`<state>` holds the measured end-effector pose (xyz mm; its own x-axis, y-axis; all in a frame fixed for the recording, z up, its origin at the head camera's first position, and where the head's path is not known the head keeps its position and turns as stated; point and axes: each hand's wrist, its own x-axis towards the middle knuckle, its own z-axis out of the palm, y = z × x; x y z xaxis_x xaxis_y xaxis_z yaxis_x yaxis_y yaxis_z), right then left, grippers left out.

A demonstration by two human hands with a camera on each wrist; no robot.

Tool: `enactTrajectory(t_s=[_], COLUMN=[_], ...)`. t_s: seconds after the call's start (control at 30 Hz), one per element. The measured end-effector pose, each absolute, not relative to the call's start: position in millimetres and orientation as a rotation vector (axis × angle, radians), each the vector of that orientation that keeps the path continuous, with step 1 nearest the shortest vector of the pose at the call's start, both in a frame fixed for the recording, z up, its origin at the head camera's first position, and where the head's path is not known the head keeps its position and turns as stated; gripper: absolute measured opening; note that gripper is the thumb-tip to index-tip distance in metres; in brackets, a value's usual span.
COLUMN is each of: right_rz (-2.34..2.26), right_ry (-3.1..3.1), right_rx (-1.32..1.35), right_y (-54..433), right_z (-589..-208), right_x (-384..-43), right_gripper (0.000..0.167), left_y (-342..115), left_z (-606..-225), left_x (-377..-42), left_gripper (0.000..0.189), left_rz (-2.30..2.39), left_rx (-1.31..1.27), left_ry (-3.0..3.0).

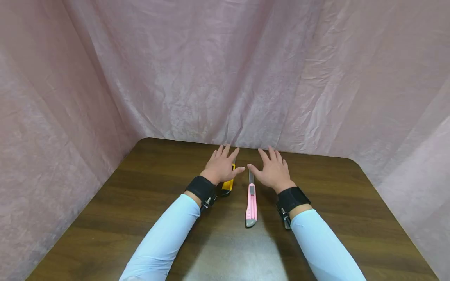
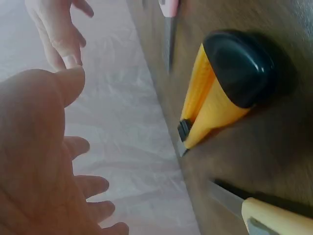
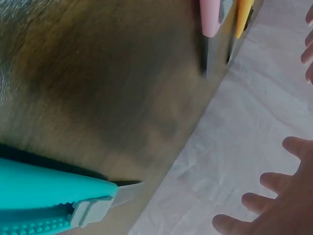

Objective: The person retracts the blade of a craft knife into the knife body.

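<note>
My left hand [image 1: 220, 168] is spread with fingers straight above the table, holding nothing. Under and beside it lies a yellow box cutter [image 1: 228, 184] with a black end cap, partly hidden by the hand. A pink box cutter [image 1: 251, 203] with its blade out lies between the two arms. My right hand [image 1: 274, 171], fingers likewise spread, holds nothing. In the right wrist view, a teal box cutter [image 3: 54, 196] with its blade extended is on the table. At the lower right of the left wrist view is a pale yellow-handled cutter [image 2: 276, 218], blade also out.
The brown wooden table [image 1: 140, 210] has rounded far corners. Pink curtains [image 1: 197, 78] hang behind it and on both sides. Black bands [image 1: 202, 189] circle both wrists, over light blue sleeves [image 1: 161, 238].
</note>
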<state>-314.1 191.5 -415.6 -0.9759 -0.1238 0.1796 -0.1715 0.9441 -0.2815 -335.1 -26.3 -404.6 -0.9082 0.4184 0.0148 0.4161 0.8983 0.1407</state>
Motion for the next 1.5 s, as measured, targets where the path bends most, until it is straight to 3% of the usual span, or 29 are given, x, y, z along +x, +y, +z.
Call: enactTrajectory(t_s=[0.27, 0.47, 0.8, 1.13, 1.5], right_rz=[0.889, 0.819, 0.922, 1.080, 1.360], right_ry=[-2.892, -3.040, -3.393, -3.516, -3.357], right_rx=[0.247, 0.117, -0.218, -0.302, -0.365], right_y=[217, 250, 299, 305, 296], right_z=[-410, -410, -420, -415, -420], right_x=[-316, -314, -321, -324, -314], right_gripper=[0.051, 0.035, 0.058, 0.051, 0.031], left_y=[-26, -21, -7, 0, -2], left_z=[-399, -406, -420, -425, -426], left_x=[-287, -229, -159, -145, -161], left_gripper=[0.056, 0.040, 0.035, 0.035, 0.037], left_rz=[0.848, 0.988, 0.914, 0.846, 0.899], left_rx=[0.821, 0.914, 1.122, 1.237, 1.144], left_ry=[2.788, 2.694, 2.505, 2.430, 2.491])
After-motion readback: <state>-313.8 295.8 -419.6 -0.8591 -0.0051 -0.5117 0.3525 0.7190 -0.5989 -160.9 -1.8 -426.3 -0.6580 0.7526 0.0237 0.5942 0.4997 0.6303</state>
